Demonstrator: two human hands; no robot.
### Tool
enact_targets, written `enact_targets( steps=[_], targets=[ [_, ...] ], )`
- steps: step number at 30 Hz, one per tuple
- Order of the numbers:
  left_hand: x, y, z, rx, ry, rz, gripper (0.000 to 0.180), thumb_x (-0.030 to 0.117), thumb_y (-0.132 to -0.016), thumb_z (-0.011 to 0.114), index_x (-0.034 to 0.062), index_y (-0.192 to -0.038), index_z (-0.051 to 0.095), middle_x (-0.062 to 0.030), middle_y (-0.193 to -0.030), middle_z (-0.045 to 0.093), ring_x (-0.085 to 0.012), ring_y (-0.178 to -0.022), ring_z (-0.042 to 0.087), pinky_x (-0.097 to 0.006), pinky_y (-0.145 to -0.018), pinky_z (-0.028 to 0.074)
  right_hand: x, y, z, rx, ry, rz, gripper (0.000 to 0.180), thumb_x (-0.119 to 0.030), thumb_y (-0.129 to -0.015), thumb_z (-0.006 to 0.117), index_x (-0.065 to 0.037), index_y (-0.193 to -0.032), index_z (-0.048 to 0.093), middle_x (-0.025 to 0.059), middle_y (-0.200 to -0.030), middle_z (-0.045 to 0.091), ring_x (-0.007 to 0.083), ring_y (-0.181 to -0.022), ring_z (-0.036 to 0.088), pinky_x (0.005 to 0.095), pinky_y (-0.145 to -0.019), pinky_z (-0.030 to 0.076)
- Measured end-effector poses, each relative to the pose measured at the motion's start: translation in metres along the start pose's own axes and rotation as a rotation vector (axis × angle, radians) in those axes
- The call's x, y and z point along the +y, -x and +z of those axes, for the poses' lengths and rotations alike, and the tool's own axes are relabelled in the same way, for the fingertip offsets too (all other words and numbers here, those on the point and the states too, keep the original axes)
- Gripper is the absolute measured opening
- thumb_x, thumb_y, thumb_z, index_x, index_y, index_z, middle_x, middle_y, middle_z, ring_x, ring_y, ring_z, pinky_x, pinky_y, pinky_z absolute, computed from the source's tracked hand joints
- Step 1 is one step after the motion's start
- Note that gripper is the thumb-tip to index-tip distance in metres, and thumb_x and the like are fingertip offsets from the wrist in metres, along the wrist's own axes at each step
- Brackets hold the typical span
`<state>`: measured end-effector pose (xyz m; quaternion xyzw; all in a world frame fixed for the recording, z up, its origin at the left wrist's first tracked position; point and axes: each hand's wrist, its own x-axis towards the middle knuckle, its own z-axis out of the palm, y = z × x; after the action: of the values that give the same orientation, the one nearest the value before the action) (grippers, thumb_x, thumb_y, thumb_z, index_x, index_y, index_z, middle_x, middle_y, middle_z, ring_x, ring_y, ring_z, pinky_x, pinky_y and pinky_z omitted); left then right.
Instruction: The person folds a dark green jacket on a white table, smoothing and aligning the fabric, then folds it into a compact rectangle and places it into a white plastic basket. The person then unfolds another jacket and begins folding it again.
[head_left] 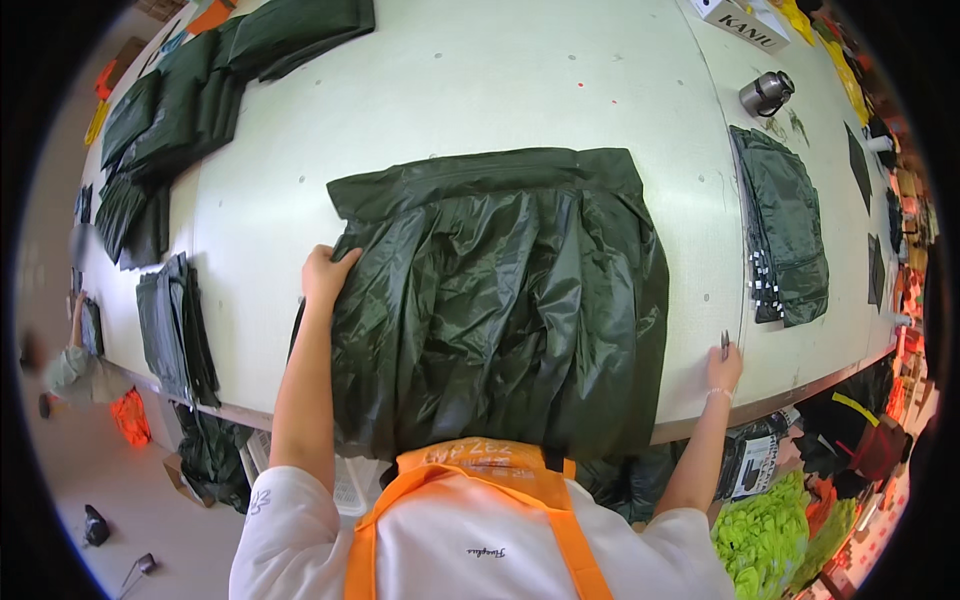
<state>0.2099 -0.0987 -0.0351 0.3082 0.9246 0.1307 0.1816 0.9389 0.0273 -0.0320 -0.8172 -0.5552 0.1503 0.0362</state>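
- Head view looks down on a large, dark green, crinkled nylon garment spread flat on a pale work table, its near hem hanging over the table's front edge toward the person.
- Left hand lies on the garment's left edge, fingers curled over the fabric and pinching it loosely.
- Right hand rests on the bare table well to the right of the garment, closed around a small dark tool; what kind of tool it is cannot be made out.
- As a judgement: the garment is already laid out and mostly flat, with a band folded along its far edge; the body is still full of wrinkles, so smoothing or folding appears unfinished.
- Folded dark green pieces lie stacked along the left of the table, another folded dark green piece to the right, and a metal flask beyond it.
- Hidden: the garment's near hem disappears behind the orange apron, and the right hand's fingertips are too small to read.
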Motion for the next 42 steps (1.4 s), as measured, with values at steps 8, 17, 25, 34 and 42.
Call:
enact_targets(
  steps=[8,17,25,34,42],
  targets=[
    [0.043,0.061,-0.025,0.065,0.917,-0.056,0.024,0.013,-0.073,0.075,0.0007,-0.089,0.063,-0.0042,-0.076,0.063,-0.0144,-0.067,0.057,-0.030,-0.063,0.047,0.005,0.033,0.027,0.351,0.065,-0.341,0.016,-0.011,-0.091,0.056,0.002,-0.099,0.053,0.0165,-0.096,0.056,0.0257,-0.083,0.057,0.0348,-0.075,0.050],
    [0.088,0.160,-0.089,0.056,1.533,0.013,0.025,0.012,-0.084,0.069,-0.0052,-0.102,0.066,-0.0036,-0.089,0.066,-0.0078,-0.078,0.058,-0.022,-0.071,0.047,-0.326,0.181,-0.008,-0.427,-0.922,-0.748,0.028,-0.016,-0.090,0.064,-0.003,-0.111,0.051,0.0025,-0.088,0.058,0.0081,-0.074,0.055,0.0223,-0.067,0.047],
    [0.099,0.201,-0.118,0.021,1.630,0.144,0.017,0.006,-0.085,0.065,-0.0026,-0.100,0.067,-0.0030,-0.087,0.066,-0.0072,-0.078,0.057,-0.022,-0.070,0.046,-0.431,0.286,-0.050,-0.265,-0.789,-1.411,0.034,-0.004,-0.080,0.069,-0.004,-0.112,0.056,0.0063,-0.090,0.054,0.0130,-0.065,0.050,0.0248,-0.058,0.045],
    [0.101,0.212,-0.118,0.331,0.975,0.456,0.017,-0.002,-0.078,0.064,0.0025,-0.094,0.070,-0.0060,-0.082,0.061,-0.0110,-0.076,0.056,-0.024,-0.068,0.044,-0.448,0.289,-0.092,-0.411,-0.602,-1.307,0.017,-0.003,-0.076,0.072,-0.001,-0.091,0.065,0.0046,-0.075,0.055,0.0113,-0.060,0.048,0.0236,-0.058,0.042],
    [0.112,0.214,-0.106,0.383,0.983,0.458,0.014,0.005,-0.074,0.074,0.0047,-0.088,0.072,-0.0068,-0.069,0.063,-0.0141,-0.060,0.058,-0.026,-0.058,0.045,-0.436,0.282,-0.089,-0.378,-0.664,-1.096,0.016,-0.012,-0.085,0.066,0.003,-0.082,0.060,0.0006,-0.070,0.054,0.0078,-0.061,0.047,0.0235,-0.056,0.040]
  ],
)
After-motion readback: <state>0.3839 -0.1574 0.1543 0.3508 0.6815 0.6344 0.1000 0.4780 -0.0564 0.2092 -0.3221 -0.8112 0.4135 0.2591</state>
